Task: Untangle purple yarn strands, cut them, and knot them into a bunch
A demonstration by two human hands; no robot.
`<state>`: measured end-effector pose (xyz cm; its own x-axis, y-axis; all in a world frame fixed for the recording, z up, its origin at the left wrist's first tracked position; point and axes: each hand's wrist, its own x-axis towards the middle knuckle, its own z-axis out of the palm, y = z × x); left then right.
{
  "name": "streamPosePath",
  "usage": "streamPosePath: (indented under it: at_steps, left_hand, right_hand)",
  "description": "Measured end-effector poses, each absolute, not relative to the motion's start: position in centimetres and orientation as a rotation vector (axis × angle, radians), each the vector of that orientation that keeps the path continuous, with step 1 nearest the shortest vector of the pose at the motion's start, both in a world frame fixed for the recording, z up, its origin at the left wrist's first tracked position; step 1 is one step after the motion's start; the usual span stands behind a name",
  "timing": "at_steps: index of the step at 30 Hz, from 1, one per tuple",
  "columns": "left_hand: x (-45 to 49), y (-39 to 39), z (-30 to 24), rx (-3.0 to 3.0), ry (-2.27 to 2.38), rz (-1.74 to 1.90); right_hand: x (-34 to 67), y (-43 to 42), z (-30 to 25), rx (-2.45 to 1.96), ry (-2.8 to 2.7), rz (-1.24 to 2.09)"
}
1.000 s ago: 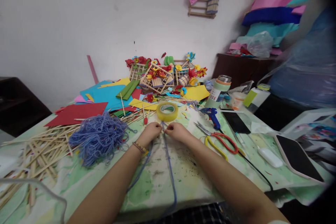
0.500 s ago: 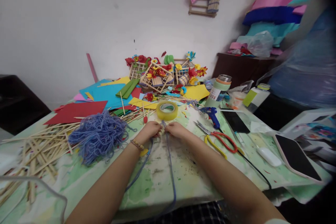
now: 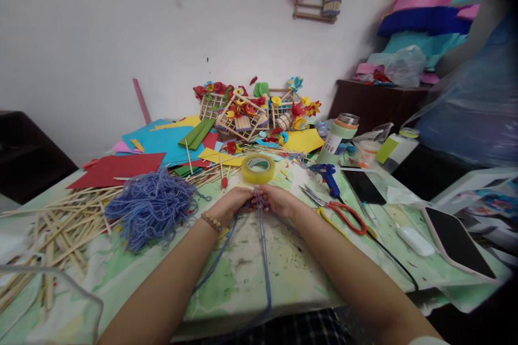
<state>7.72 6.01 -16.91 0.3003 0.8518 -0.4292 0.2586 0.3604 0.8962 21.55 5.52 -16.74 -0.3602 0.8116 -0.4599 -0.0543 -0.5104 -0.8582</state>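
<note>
My left hand (image 3: 238,199) and my right hand (image 3: 275,200) meet at the middle of the table, fingers closed on blue-purple yarn (image 3: 265,256). Strands run down from between the fingertips and over the table's front edge; one passes under my left wrist and another beside my right wrist. Whatever else the fingers pinch is mostly hidden. Just beyond my hands lies a roll of clear yellowish tape (image 3: 258,175). Left of my left hand sits a tangled heap of the same yarn (image 3: 151,209).
Thin wooden sticks (image 3: 60,226) spread at the left. On the right lie scissors (image 3: 348,216), a blue glue gun (image 3: 327,177), a phone (image 3: 363,186) and a tablet-like device (image 3: 455,240). Coloured paper (image 3: 117,168), a bottle (image 3: 338,137) and stick frames with paper flowers (image 3: 243,116) stand farther back.
My fingers have drawn closer together, and my right hand has turned slightly. A yarn strand now shows beside my right wrist. The view has shifted a little.
</note>
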Motion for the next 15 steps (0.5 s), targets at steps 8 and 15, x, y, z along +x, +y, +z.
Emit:
streamPosePath:
  at_steps: [8, 15]
  left_hand:
    - [7.4, 6.6, -17.9, 1.206, 1.19, 0.599]
    - [7.4, 6.5, -17.5, 1.203, 1.156, 0.646]
  right_hand:
    - [21.6, 5.5, -17.6, -1.252, -1.114, 1.85]
    - [21.7, 5.6, -18.5, -1.125, -1.201, 1.789]
